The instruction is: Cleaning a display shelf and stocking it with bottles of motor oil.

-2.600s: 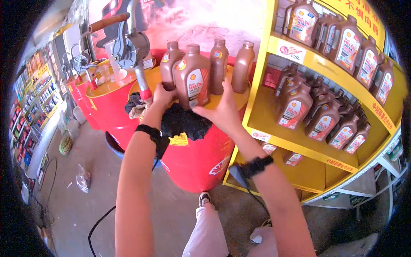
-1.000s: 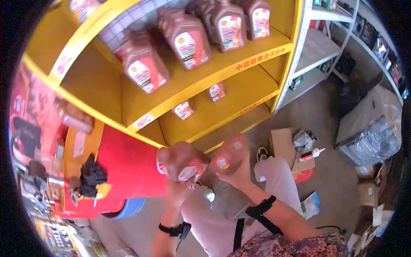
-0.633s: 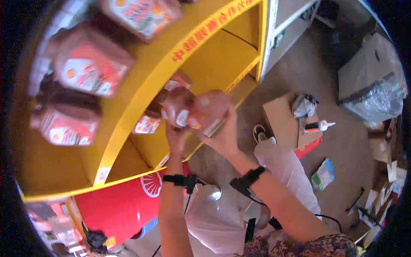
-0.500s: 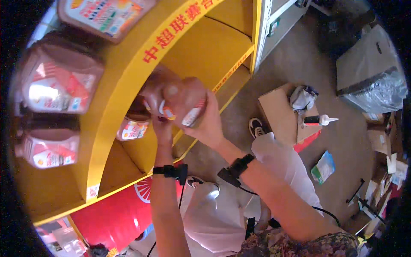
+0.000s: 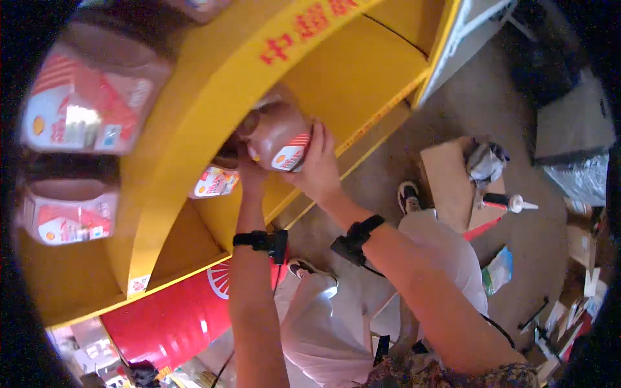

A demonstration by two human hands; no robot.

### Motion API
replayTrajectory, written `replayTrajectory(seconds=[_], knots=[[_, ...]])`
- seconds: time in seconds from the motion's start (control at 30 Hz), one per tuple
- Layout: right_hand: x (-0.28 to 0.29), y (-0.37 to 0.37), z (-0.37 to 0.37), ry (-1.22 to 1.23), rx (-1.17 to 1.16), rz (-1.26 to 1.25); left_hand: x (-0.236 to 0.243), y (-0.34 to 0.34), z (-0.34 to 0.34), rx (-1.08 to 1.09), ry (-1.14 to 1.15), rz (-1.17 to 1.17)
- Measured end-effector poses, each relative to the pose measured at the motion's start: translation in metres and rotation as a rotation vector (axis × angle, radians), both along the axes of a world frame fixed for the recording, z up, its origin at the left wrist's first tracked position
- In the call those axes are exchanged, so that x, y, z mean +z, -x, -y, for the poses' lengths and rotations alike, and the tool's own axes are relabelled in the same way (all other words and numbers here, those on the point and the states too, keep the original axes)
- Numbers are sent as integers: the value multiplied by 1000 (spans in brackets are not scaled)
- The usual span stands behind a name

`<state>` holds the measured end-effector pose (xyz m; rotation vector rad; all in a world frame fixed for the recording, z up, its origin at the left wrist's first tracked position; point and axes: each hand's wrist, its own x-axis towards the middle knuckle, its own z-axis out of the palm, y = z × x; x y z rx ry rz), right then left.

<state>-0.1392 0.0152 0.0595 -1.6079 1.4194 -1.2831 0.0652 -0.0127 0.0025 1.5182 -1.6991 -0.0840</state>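
A reddish-brown plastic jug [image 5: 279,134] with a white, red and orange label is held tilted in the opening of a yellow shelf rack [image 5: 174,123]. My right hand [image 5: 318,165] is closed round its right side, fingers curled over the edge by the label. Against the lower left of the jug is my left hand [image 5: 252,173], its fingers mostly hidden behind it. Just left of that hand, a second labelled jug [image 5: 216,182] sits inside the rack, partly covered by the arched yellow panel.
More jugs [image 5: 74,216] line the rack's left side. Below stands a red drum [image 5: 171,330]. On the floor to the right lie an opened cardboard box [image 5: 446,184], a nozzle-tipped bottle [image 5: 511,202] and a green-white packet [image 5: 498,270]. A large carton [image 5: 572,123] stands farther right.
The jug has turned in my hands, so its label shows more fully. The view has shifted, with the rack's lettering and the floor items now farther right.
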Motion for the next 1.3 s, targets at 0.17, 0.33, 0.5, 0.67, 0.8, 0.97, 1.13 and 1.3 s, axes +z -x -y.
replayTrajectory(seconds=[0.17, 0.33, 0.5, 0.67, 0.8, 0.97, 1.13, 1.3], knots=[[-23, -12, 18, -159, 23, -140, 31, 45, -92, 32, -203, -456], [2, -38, 34, 1, -43, -126, 148, 64, -201, 146, -445, -504], [-78, -16, 104, 118, -85, -546, 244, 73, -281, 137, -287, -866], [33, 5, 5, 86, 341, -139, 358, 47, -373, 426, 153, -289], [71, 44, -47, 413, 374, -397, 428, -16, -368, 756, 679, -305], [131, 71, -122, 448, 573, -341, 493, -162, -316, 1405, 464, 44], [177, 77, -166, 401, 642, -303, 510, -199, -313, 1095, 159, -286], [262, 49, -214, 529, 832, -346, 510, -183, -345, 1194, 93, -169]])
